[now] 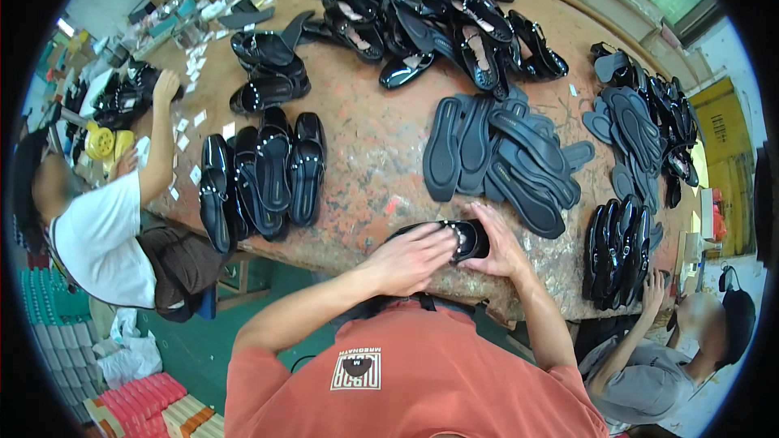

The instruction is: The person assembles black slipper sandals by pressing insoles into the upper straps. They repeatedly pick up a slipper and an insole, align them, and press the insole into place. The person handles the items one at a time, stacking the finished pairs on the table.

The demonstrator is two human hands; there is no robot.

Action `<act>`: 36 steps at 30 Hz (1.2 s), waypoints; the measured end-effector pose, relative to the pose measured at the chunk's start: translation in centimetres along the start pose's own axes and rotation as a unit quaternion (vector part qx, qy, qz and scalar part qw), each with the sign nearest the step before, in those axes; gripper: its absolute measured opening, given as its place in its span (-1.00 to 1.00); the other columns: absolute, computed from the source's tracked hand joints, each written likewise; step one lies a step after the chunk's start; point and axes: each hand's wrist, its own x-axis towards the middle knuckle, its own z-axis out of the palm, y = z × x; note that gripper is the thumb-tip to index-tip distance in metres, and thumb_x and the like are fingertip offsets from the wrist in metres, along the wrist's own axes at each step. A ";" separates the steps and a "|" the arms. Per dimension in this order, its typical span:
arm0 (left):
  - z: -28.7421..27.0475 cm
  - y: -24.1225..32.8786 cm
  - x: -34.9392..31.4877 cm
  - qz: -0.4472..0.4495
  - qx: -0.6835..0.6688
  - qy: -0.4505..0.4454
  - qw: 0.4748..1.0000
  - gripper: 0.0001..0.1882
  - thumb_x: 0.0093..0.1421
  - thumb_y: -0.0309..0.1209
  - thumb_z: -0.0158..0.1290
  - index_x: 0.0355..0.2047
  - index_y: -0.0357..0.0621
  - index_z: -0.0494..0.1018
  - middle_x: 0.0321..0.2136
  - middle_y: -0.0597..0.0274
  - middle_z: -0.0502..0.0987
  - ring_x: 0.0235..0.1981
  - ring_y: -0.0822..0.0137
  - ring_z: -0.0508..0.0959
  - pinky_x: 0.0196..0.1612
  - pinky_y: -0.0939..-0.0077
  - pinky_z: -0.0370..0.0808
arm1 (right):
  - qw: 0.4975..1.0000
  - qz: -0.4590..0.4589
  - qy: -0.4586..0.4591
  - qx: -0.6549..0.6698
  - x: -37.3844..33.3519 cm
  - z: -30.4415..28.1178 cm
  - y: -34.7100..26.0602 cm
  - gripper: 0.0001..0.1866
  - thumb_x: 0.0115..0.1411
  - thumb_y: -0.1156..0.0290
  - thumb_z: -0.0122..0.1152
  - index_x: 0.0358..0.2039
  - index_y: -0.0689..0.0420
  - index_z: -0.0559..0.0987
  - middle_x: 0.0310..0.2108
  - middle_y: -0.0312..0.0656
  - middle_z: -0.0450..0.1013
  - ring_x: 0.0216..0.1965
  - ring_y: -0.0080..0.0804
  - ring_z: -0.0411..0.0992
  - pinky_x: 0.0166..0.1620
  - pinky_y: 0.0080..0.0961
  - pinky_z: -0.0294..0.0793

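Observation:
At the near edge of the worktable a glossy black shoe (468,237) with a studded strap lies between my two hands. My left hand (412,258) covers its toe end, fingers laid over the upper and closed on it. Around the heel end my right hand (501,245) grips, thumb low and fingers on the far side. The shoe's sole and much of its toe are hidden under my hands. Just beyond lies a loose heap of dark grey insoles (526,204). Left of my hands stands a row of black shoes (274,170) with insoles showing inside.
The worn worktable (365,146) carries a big pile of black shoes (479,40) at the back. More upright shoes (621,247) and insoles (637,134) are at the right. A co-worker in white (105,235) sits at left, another in grey (649,381) at right.

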 end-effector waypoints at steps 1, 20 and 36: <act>-0.1 0.6 -2.0 -0.123 -0.024 0.051 0.991 -0.15 0.03 -0.34 0.40 0.35 -0.25 0.38 0.32 -0.14 0.47 0.43 -0.01 0.39 0.48 0.11 0.34 | 0.999 0.011 0.008 0.036 0.3 -0.2 -0.8 0.14 -0.19 0.07 0.77 0.41 0.12 0.41 0.43 0.03 0.36 0.51 0.13 0.22 0.56 0.10 0.14; -8.5 -1.0 -0.2 -0.056 -0.194 0.232 0.952 -0.16 0.05 -0.49 0.46 0.36 -0.01 0.43 0.22 -0.02 0.40 0.23 -0.01 0.51 0.32 0.07 0.49 | 0.929 -0.132 -0.262 -0.223 3.4 -7.1 -5.9 -0.59 0.32 0.16 0.35 0.11 0.04 0.69 0.20 -0.08 0.58 0.24 -0.05 0.52 0.27 -0.08 0.50; -12.9 -22.7 1.8 -0.426 -0.076 0.479 0.764 -0.39 0.29 -0.30 0.33 0.26 -0.34 0.44 0.11 -0.18 0.55 0.08 0.00 0.65 0.20 0.13 0.57 | 0.908 0.132 0.216 -0.334 8.4 -8.2 6.8 -0.61 0.14 0.24 0.54 -0.12 0.11 0.58 -0.23 -0.12 0.53 -0.14 -0.07 0.49 -0.04 -0.19 0.43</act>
